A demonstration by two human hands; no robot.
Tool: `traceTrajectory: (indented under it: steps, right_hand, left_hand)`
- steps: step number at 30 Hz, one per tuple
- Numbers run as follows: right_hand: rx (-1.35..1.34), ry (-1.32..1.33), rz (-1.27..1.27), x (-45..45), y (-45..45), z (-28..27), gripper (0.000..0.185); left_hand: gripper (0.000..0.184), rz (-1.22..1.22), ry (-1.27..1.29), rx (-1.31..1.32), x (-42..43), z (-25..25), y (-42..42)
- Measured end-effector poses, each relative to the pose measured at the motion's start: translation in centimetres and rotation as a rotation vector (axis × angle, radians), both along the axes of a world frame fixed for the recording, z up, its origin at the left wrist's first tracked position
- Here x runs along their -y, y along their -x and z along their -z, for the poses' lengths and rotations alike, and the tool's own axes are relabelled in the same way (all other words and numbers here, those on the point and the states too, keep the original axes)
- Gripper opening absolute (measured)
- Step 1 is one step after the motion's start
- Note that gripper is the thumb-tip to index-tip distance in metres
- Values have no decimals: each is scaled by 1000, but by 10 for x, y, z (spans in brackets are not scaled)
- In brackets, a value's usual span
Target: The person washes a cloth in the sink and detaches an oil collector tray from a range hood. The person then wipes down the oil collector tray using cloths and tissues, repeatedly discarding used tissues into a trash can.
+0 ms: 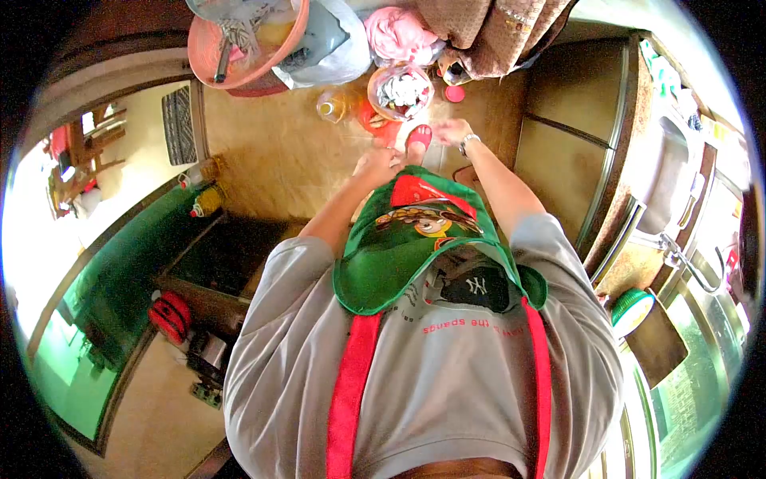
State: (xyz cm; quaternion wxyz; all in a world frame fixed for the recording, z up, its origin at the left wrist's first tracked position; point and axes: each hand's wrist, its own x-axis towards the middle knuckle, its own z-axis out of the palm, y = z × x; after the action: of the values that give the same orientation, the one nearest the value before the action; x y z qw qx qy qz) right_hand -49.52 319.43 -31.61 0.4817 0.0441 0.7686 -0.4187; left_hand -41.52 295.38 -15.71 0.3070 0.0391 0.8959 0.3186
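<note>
I wear a green apron with a cartoon print and red straps over a grey shirt. My left hand is at the apron's upper left edge, its fingers curled; what they hold, if anything, is hidden. Out to the right of the apron is my right hand, with a wristwatch on the wrist. Glare and blur hide its fingers. Between the hands a foot in a red slipper shows on the floor. Just beyond stands a basket with silvery and white items inside.
A pink tub and a whitish bag stand at the top. Near them are a yellowish bottle, a pink cloth and a round pink lid. A counter with a sink runs along the right. Cabinets are below it.
</note>
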Motion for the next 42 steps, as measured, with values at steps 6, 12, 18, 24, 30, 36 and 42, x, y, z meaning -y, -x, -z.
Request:
traceTrajectory:
  steps: [6, 12, 18, 24, 30, 36, 42]
  right_hand:
    - [-52, -166, -36, -106, -77, 19, 14]
    - [87, -222, 775, -173, -161, -106, 32]
    - [50, -80, 1253, -207, -209, -135, 16]
    - [-23, -103, 1483, -235, -290, -135, 16]
    - [-34, 74, 1851, -270, -404, -102, 15]
    - [42, -323, 1955, -262, -448, -162, 18]
    - [104, -357, 2396, -191, -444, -141, 13]
  left_hand:
    - [29, 274, -93, -123, -34, 18, 29]
    - [22, 544, -268, -105, -113, -10, 59]
    - [34, 807, -69, -115, -215, -57, 99]
    - [33, 1021, -236, -49, -328, -72, 75]
    - [30, 1126, -298, -41, -459, -122, 7]
    - [36, 875, -295, 492, -532, -122, -31]
    - [47, 646, -142, 851, -557, -119, -16]
